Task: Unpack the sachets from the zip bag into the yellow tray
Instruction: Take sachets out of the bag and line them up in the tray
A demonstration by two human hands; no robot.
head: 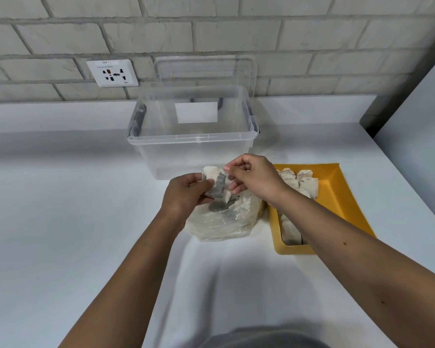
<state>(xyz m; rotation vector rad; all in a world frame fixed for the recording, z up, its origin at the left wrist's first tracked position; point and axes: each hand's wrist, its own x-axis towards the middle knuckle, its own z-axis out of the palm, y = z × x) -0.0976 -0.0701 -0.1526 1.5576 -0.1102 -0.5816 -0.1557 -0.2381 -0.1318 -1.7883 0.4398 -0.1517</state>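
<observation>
A clear zip bag (226, 222) with pale sachets inside lies on the white counter in the middle. Above its mouth I hold a small bunch of white and grey sachets (217, 184). My left hand (186, 194) grips the bunch from the left. My right hand (254, 179) pinches its top edge from the right with thumb and forefinger. The yellow tray (342, 194) sits just right of the bag, with several white sachets (301, 182) lined up along its left side. My right forearm crosses over the tray and hides part of it.
A large clear plastic box (194, 136) stands open behind the bag, its lid (206, 69) leaning against the brick wall. A wall socket (112, 72) is at the back left. The counter's right edge (412, 187) runs diagonally past the tray.
</observation>
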